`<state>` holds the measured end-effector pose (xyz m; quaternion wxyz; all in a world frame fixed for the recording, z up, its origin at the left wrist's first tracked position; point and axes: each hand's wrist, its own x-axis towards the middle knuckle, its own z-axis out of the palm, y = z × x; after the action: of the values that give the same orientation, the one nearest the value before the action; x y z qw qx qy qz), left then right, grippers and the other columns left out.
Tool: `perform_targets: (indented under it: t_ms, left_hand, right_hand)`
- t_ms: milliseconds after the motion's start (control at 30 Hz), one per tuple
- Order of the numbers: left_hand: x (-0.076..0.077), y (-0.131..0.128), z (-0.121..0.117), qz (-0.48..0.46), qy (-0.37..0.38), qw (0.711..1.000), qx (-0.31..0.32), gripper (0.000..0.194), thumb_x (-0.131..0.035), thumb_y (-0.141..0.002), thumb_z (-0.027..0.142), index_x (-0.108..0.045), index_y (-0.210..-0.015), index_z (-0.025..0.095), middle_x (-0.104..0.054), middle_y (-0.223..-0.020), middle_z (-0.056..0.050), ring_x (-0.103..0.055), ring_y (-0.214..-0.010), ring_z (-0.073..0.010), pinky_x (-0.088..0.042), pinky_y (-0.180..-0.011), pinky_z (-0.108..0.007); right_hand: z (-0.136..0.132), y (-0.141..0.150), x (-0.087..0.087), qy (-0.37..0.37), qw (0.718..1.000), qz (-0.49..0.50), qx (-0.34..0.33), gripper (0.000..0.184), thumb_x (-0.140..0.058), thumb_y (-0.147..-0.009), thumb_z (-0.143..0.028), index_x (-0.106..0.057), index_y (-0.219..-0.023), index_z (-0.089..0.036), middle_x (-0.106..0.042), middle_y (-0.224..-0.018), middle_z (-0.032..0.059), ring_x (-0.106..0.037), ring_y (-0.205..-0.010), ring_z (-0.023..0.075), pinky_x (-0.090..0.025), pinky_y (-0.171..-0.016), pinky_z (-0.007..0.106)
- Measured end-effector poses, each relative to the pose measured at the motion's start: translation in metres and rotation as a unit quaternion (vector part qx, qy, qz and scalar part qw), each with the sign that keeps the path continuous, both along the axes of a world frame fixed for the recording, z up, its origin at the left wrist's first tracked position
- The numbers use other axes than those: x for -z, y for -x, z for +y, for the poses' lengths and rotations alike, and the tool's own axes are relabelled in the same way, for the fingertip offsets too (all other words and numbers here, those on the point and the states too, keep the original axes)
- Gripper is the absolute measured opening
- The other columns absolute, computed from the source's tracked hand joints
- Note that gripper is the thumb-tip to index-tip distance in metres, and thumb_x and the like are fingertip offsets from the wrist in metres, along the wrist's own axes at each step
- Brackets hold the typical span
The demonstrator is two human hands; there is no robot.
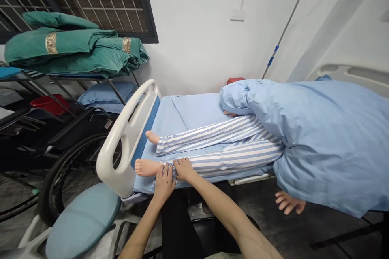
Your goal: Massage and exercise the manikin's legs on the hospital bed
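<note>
A manikin lies on a hospital bed (170,117) in blue-and-white striped trousers (219,145), its upper body under a light blue blanket (319,129). Both of my hands are at the cuff of the nearer trouser leg, just above the manikin's near foot (146,167). My left hand (164,180) lies over the cuff with its fingers curled onto the cloth. My right hand (184,169) grips the cuff right beside it. The far foot (152,136) sticks out of the other leg. A manikin hand (288,202) hangs down below the blanket at the bed's near side.
The white footboard (127,137) stands at the bed's left end. A wheelchair (69,162) and a blue padded seat (82,218) are left of it. Folded green quilts (73,44) lie on a rack. An IV pole (282,36) leans by the wall.
</note>
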<state>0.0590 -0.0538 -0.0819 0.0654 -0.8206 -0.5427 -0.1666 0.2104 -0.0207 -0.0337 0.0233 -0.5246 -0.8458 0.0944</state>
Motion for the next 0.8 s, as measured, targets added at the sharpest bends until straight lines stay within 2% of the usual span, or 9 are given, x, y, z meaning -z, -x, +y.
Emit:
perform_targets:
  t_ms: [167,433,533,633,700,800]
  left_hand:
    - [-0.007,-0.004,0.014,0.049,0.023,0.998,-0.008,0.053,-0.051,-0.073,0.02,-0.055,-0.125,0.008,-0.053,-0.132,-0.02,-0.042,-0.127,-0.0338,-0.035,-0.104,-0.047]
    - [-0.003,-0.002,0.018,0.039,0.037,0.999,-0.003,0.053,-0.051,-0.073,0.023,-0.055,-0.124,0.009,-0.051,-0.135,-0.02,-0.042,-0.129,-0.0337,-0.036,-0.105,-0.047]
    - [-0.012,-0.004,0.018,0.038,0.037,0.999,-0.012,0.049,-0.047,-0.074,0.019,-0.057,-0.121,0.01,-0.055,-0.129,-0.018,-0.046,-0.125,-0.031,-0.038,-0.102,-0.045]
    - [-0.024,-0.006,0.019,0.048,0.033,0.998,-0.028,0.041,-0.046,-0.076,0.018,-0.061,-0.113,0.012,-0.061,-0.119,-0.017,-0.05,-0.118,-0.0301,-0.04,-0.099,-0.044]
    - [-0.031,-0.005,0.019,0.043,0.027,0.998,-0.036,0.036,-0.045,-0.078,0.021,-0.063,-0.108,0.012,-0.062,-0.113,-0.018,-0.051,-0.114,-0.031,-0.042,-0.094,-0.044]
    - [-0.039,-0.003,0.023,0.003,0.006,0.999,-0.044,0.03,-0.045,-0.08,0.026,-0.064,-0.099,0.012,-0.063,-0.108,-0.018,-0.054,-0.106,-0.0298,-0.043,-0.09,-0.043]
  right_hand:
    - [0.0,0.001,-0.004,0.007,1.0,-0.001,0.007,0.069,-0.07,-0.07,-0.042,-0.046,-0.127,-0.012,-0.059,-0.119,0.0155,-0.054,-0.109,0.0294,-0.038,-0.094,0.042]
    - [-0.001,-0.001,-0.005,-0.004,1.0,0.018,0.005,0.064,-0.07,-0.07,-0.041,-0.05,-0.122,-0.009,-0.06,-0.115,0.0162,-0.054,-0.108,0.0283,-0.038,-0.094,0.041]
    - [-0.001,-0.004,-0.011,0.011,0.997,0.073,0.006,0.055,-0.066,-0.073,-0.037,-0.052,-0.121,-0.012,-0.059,-0.118,0.0139,-0.054,-0.108,0.0265,-0.039,-0.093,0.039]
    - [-0.001,-0.005,-0.022,-0.011,0.985,0.174,0.019,0.036,-0.055,-0.083,-0.032,-0.055,-0.116,-0.016,-0.059,-0.119,0.0094,-0.054,-0.107,0.021,-0.039,-0.091,0.032]
    - [0.0,-0.003,-0.03,-0.033,0.973,0.225,0.038,0.024,-0.047,-0.089,-0.03,-0.059,-0.105,-0.017,-0.063,-0.108,0.0067,-0.056,-0.101,0.0174,-0.04,-0.086,0.027]
    - [0.005,0.001,-0.032,-0.031,0.961,0.261,0.08,0.027,-0.038,-0.095,-0.03,-0.061,-0.086,-0.018,-0.066,-0.088,0.0035,-0.058,-0.084,0.0141,-0.038,-0.075,0.023]
